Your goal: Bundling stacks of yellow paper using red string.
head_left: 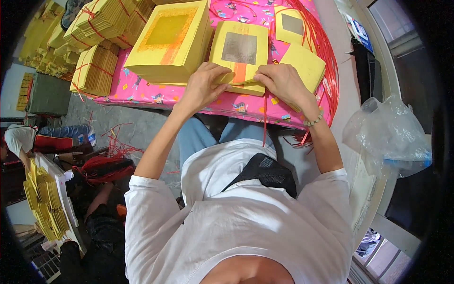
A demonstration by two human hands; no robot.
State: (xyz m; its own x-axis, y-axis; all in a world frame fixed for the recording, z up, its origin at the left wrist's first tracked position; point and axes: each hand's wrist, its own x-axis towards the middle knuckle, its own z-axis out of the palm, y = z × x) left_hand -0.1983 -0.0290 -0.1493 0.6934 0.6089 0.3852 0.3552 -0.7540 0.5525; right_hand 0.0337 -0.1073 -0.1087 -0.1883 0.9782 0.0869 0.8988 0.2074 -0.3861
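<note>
Right in front of me on the table lies a small stack of yellow joss paper [240, 48] with a silver-grey square and an orange band. My left hand [202, 86] pinches the near edge of its top sheets at the left, thumb below and fingers above. At the near right corner, my right hand [286, 86] has its fingertips closed on the same sheets. This near edge looks slightly lifted from the paper underneath. Beneath the stack, a red plastic strip [265, 118] hangs over the table's front edge. Fingers partly hide the sheet corners.
A tall yellow paper block [170, 33] stands left of the stack; tied bundles [94, 70] sit farther left. Loose yellow sheets [305, 66] and red strips [326, 52] lie at right on the pink tablecloth [156, 96]. A clear plastic bag [390, 132] rests by the window. Other people sit at lower left.
</note>
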